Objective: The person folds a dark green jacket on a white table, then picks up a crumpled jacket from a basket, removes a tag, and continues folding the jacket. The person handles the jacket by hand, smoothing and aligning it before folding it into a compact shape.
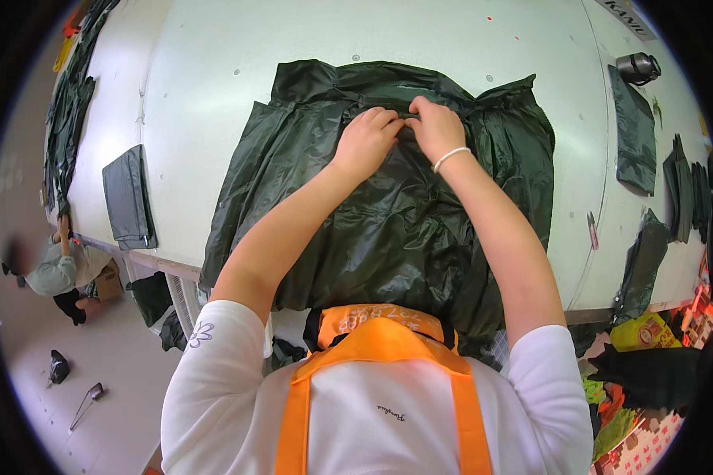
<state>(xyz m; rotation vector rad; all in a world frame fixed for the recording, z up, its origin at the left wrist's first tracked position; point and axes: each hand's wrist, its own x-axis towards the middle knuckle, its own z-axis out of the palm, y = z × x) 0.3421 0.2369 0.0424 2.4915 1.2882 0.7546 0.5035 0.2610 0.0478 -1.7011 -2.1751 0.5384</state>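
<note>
In the head view, a glossy dark green garment of thin, plastic-like fabric is lying spread and wrinkled on a wide white table, directly in front of the person. Its far edge is bunching into folds, and its near part is reaching the table's near edge, close to a bright orange apron that the person is wearing.

The bare left hand and the bare right hand, with a thin white bracelet on its wrist, are meeting near the garment's far edge. Both are pinching the dark fabric between thumb and fingers — the fingertips are almost touching each other; how firmly they are pressing, one cannot tell.

To the left, a folded dark green rectangle of fabric is resting on the table. To the right, a small pair of reddish snips is lying near another flat folded dark piece, and a dark metallic flask is resting beside this piece's far end. At the far left — beyond the table — another person in a pale green top is staying low.
</note>
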